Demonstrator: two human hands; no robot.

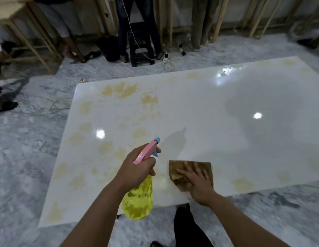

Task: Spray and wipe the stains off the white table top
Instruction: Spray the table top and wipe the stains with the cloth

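from the head view, the left hand [137, 166] is curled round the neck of a yellow spray bottle [138, 198] with a pink and blue trigger head [148, 150], a finger on the trigger, the nozzle aimed out over the white counter [217, 113]; this grip is closed on the bottle, held above the near edge. the right hand [196, 182] lies flat with fingers spread, pressing a brown cloth [190, 168] onto the counter near its front edge, so that grip is open. yellowish stains [119, 90] are scattered across the left half and the far corner, with one more patch [242, 184] just right of the cloth. the risk, as i judge it, is spray drifting past the counter onto the marble floor [21, 148], or the cloth smearing the stains wider if it is already soaked. how full the bottle is cannot be told for sure, the right far corner is cut off, and the bright glare spots may hide fainter marks
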